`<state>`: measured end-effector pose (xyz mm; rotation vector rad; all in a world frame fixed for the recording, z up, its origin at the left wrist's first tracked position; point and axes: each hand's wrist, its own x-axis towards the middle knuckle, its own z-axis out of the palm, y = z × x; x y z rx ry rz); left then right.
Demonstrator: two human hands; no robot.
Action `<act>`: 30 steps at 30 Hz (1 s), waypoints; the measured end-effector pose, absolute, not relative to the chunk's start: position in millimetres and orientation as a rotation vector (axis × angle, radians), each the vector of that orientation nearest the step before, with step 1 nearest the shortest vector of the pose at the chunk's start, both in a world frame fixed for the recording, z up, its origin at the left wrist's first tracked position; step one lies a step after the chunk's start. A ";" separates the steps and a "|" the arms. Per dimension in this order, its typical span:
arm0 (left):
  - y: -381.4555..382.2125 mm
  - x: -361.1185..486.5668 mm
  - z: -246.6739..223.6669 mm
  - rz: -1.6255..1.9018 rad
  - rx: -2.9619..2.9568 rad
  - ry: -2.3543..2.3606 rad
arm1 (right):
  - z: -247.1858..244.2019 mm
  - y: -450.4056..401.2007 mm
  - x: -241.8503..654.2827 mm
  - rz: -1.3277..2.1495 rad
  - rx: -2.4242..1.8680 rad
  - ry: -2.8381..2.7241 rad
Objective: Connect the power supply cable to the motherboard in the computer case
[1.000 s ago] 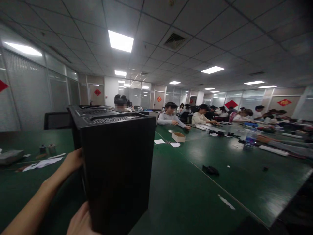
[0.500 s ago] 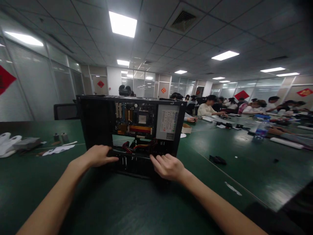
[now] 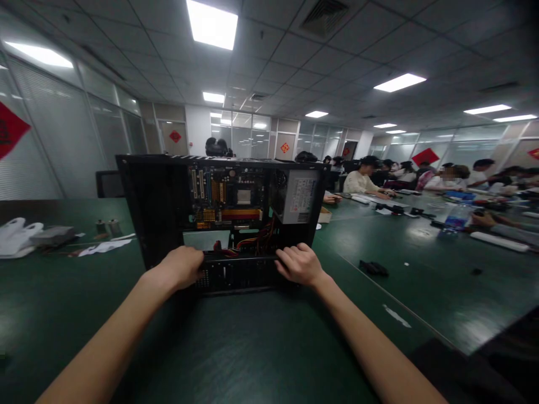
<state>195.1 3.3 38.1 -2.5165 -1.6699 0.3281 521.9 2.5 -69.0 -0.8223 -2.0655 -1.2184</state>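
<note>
A black computer case [image 3: 154, 207] stands before me with its open side facing me. My left hand [image 3: 181, 268] is closed over the lower frame bar on the left, fingertips hidden behind it. On the same bar, further right, my right hand [image 3: 301, 264] is closed with its fingers curled over the edge. Inside the case are a motherboard [image 3: 229, 191] and, at the upper right, a silver power supply [image 3: 301, 196] with a label. Red and yellow cables [image 3: 252, 241] hang behind the bar, between my hands.
A white plastic bag [image 3: 19, 235], a grey box-like item [image 3: 54, 235] and paper scraps [image 3: 105, 247] lie left on the green table [image 3: 236, 348]. To the right are a black item [image 3: 373, 268], a water bottle [image 3: 458, 216] and several people [image 3: 364, 177] seated along the tables.
The case has turned slightly and looks larger, its lower edge tipped differently. My left hand has shifted right and curled over the bar; my right hand has moved a little up and right.
</note>
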 end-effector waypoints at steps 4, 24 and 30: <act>1.9 190.5 43.7 0.435 -2.554 -1.636 | -65.6 -1.4 517.2 -1.158 -0.846 -2.084; -24.1 188.5 53.2 0.391 -2.665 -1.830 | -52.5 -13.1 522.6 -1.138 -0.723 -2.092; -31.2 191.3 60.9 0.445 -2.730 -1.838 | -52.9 -16.2 523.7 -1.126 -0.694 -2.087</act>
